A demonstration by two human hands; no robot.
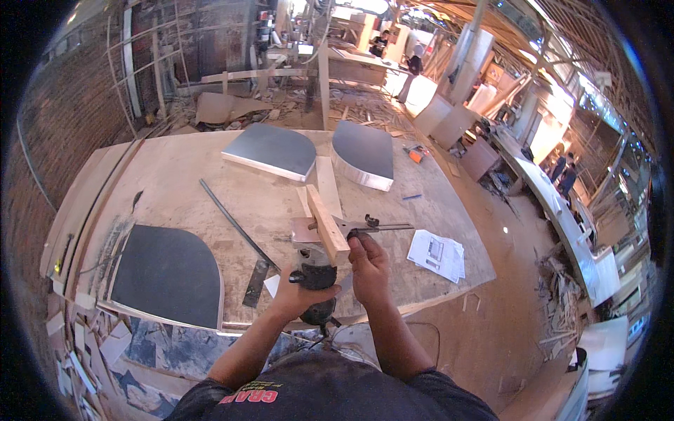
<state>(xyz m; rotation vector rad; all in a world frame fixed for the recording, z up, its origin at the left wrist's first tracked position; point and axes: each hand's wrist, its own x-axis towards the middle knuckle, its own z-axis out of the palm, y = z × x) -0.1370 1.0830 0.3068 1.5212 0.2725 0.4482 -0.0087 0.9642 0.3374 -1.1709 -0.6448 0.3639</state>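
My left hand (298, 298) is wrapped round the black body of a handheld power tool that looks like a router (316, 276), held above the near edge of the workbench. A pale wooden strip (324, 223) lies across its metal base and guide. My right hand (368, 270) is closed, fingertips pinching a black knob at the right side of the guide. Metal guide rods (390, 227) stick out to the right. What fastens the strip to the tool is hidden.
Dark-topped panels with rounded corners (168, 274) (270, 149) (363, 151) lie on the plywood workbench (175, 182). Nearby are a dark metal bar (235, 221), printed sheets (437, 254), a blue pencil (412, 197) and an orange-and-black tool (416, 155). Several people are farther back.
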